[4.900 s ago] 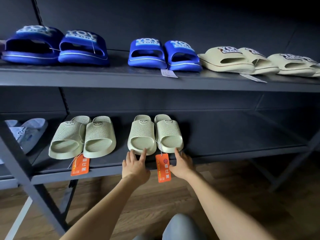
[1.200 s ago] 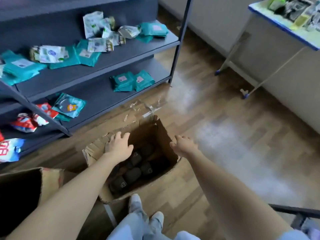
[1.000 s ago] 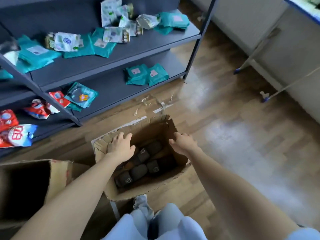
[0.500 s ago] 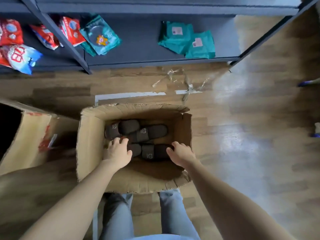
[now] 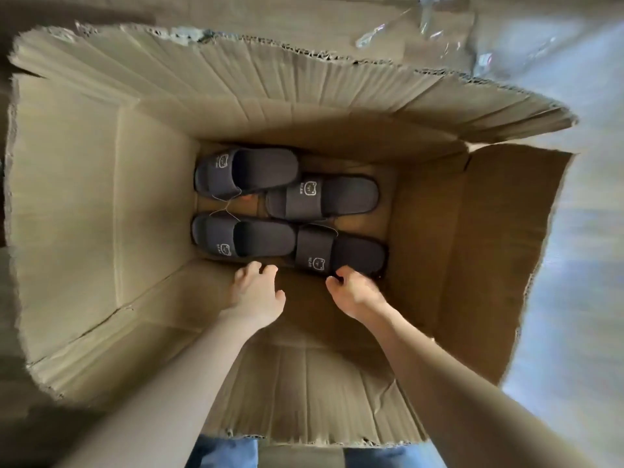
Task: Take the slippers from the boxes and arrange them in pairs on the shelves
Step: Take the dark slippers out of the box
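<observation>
Several dark grey slippers with a small white bear mark lie on the floor of an open cardboard box (image 5: 101,204). Two lie nearest me: a near left slipper (image 5: 243,238) and a near right slipper (image 5: 341,255). Behind them lie a far left slipper (image 5: 246,170) and a far right slipper (image 5: 324,197). Thin white strings run between them. Both my arms reach down into the box. My left hand (image 5: 258,293) hovers with loose fingers just short of the near left slipper. My right hand (image 5: 354,292) curls its fingers on the near edge of the near right slipper.
The box walls rise high around my arms, with torn flaps at the rim. Wooden floor (image 5: 580,231) shows to the right, and scraps of clear tape (image 5: 422,25) lie beyond the far flap. My jeans (image 5: 223,454) show below the box's near edge.
I turned from the shelf of green slippers to the box on the floor and leaned over it. Both hands have gone from the rim down to the near slippers.
</observation>
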